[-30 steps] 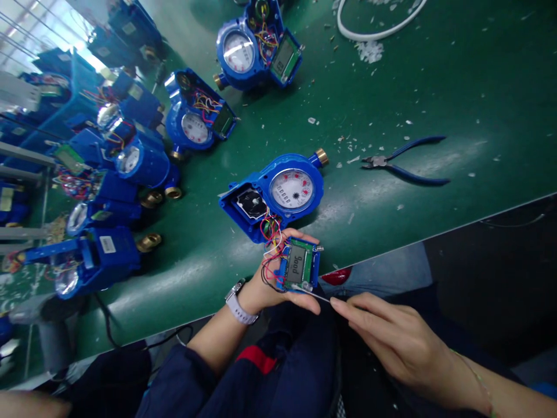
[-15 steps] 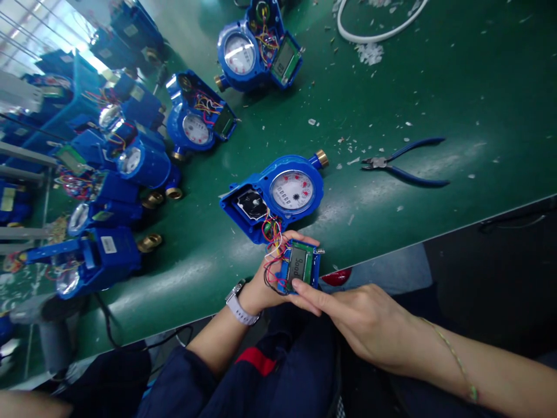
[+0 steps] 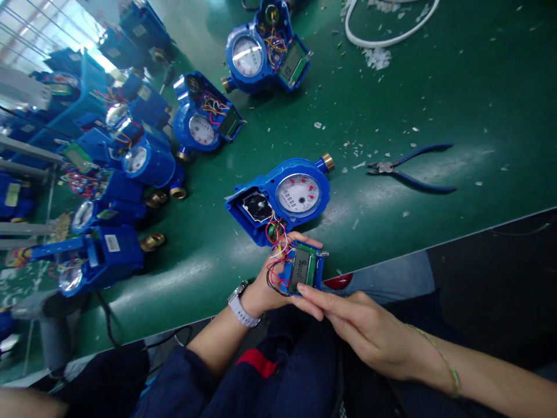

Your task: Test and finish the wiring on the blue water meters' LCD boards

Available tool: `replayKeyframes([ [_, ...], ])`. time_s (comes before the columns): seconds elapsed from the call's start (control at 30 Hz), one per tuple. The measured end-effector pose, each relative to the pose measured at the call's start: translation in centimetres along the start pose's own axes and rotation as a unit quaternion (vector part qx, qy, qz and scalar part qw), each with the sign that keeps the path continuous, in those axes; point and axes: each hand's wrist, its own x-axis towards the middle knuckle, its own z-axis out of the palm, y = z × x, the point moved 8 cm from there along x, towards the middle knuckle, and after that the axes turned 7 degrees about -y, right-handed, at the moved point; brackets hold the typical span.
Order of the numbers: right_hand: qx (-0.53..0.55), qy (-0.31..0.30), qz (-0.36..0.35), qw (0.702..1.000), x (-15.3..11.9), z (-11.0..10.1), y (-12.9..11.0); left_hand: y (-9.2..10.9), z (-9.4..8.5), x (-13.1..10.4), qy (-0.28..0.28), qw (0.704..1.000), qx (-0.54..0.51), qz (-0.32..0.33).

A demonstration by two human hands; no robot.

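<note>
My left hand [image 3: 267,287] is closed around a small LCD display board [image 3: 301,268] in a blue frame, seen from its screen side. Dark characters that look like "good" show on the screen. The index finger of my right hand [image 3: 363,328] is stretched out, its tip touching the screen's near edge; the other fingers are partly curled, and the thumb is hidden. Thin coloured wires [image 3: 277,247] run from the board to a blue water meter [image 3: 300,194] lying on the bench just beyond. Its side box is uncovered, with a black part inside; the round dial faces up.
Blue-handled pliers [image 3: 389,168] lie with handles spread on the green bench [image 3: 435,110]. Two more uncovered meters [image 3: 202,129] stand farther back, and several crowd the left. A white cable loop [image 3: 383,43] lies among scraps. At left is a grey power tool [image 3: 54,331].
The view has shifted slightly, so the bench things appear a little farther right. My right hand has turned slightly, its fingertip still at the screen. My left hand keeps hold of the display board.
</note>
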Motion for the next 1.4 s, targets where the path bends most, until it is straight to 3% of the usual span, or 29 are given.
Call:
replayKeyframes([
  [0.3, 0.12, -0.058, 0.06, 0.989, 0.6, 0.2, 0.3, -0.7, -0.2, -0.4, 0.024, 0.998, -0.042, -0.034],
  [0.43, -0.024, -0.092, 0.089, 0.991, 0.4, -0.8, -0.4, -1.5, 0.0, -0.8, 0.019, 0.998, -0.045, -0.045],
  [0.53, -0.172, -0.096, 0.095, 0.976, -0.2, -1.6, -0.9, -1.8, 0.2, -1.0, 0.015, 0.997, -0.046, -0.053],
  [0.8, -0.4, -0.049, 0.006, 0.915, -0.9, -2.7, -3.3, -1.7, 0.1, -1.0, 0.016, 0.998, -0.051, -0.038],
  [0.97, -0.444, -0.056, 0.012, 0.894, -0.7, -2.1, -3.4, -1.4, 0.1, -0.9, 0.015, 0.998, -0.036, -0.041],
  [1.4, -0.419, -0.085, 0.01, 0.904, -0.4, -1.1, -2.1, -0.4, 0.1, -0.6, 0.01, 1.0, 0.001, -0.024],
])
